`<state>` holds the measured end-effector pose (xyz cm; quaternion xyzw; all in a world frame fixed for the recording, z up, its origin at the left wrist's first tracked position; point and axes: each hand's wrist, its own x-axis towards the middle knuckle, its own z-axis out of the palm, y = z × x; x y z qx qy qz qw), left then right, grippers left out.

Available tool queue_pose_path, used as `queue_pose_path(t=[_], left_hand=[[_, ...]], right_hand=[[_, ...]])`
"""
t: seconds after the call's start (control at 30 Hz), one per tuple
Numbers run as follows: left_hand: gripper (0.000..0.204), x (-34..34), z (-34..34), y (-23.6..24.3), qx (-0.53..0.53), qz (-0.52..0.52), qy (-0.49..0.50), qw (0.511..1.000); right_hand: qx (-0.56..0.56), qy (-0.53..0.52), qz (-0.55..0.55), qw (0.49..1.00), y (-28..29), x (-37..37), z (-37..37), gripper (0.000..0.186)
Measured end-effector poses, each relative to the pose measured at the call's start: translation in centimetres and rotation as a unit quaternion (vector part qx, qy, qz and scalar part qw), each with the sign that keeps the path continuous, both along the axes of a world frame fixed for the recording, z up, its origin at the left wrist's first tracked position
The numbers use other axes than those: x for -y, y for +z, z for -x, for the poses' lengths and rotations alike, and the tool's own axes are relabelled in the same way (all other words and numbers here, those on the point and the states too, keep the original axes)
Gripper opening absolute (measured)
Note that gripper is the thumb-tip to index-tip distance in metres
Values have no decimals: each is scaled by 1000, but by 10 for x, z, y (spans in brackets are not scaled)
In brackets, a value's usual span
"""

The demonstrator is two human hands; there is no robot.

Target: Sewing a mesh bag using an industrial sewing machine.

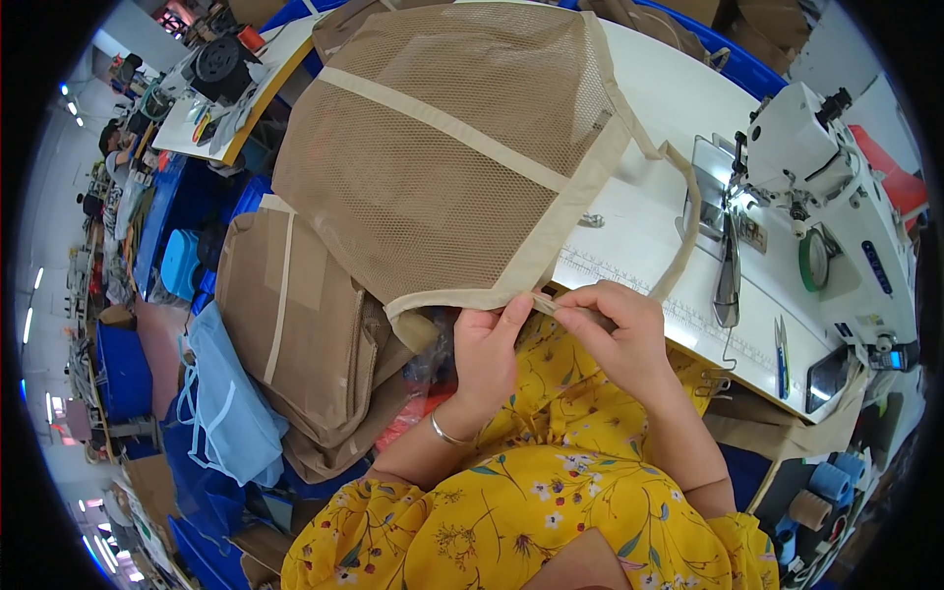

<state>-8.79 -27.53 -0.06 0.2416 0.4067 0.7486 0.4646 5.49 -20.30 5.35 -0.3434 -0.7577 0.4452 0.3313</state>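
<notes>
Left hand [484, 356] and right hand [627, 336] pinched beige edging [562, 216] of brown mesh [433, 192], seemingly light, floppy and best held there.

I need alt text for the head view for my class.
A person's left hand and right hand pinch beige trim on a brown mesh piece partly over a white table. A white sewing machine stands at right; brown fabric is piled at left.

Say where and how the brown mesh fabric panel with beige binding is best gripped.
Pinch the brown mesh panel by its near beige binding beside the left hand, probably thumb above, fingers below, from the person's side: this narrow band borders the edge facing the person, while the mesh spreads away.
</notes>
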Motion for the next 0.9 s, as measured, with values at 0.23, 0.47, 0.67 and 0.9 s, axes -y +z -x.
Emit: queue_pose_path(t=[0.23, 0.47, 0.67, 0.9], left_hand=[[21, 1, 3, 3, 31, -4, -19, 999], [19, 4, -1, -2, 35, 9, -7, 999], [21, 6, 2, -2, -2, 34, -24, 999], [21, 10, 7, -5, -28, 89, -68, 993]], right_hand=[[-27, -7, 127, 992, -11, -2, -5, 12], [-31, 12, -38, 999, -4, -1, 8, 16], [-13, 36, 69, 997, -7, -6, 9, 13], [-146, -5, 335, 931, -13, -14, 4, 12]])
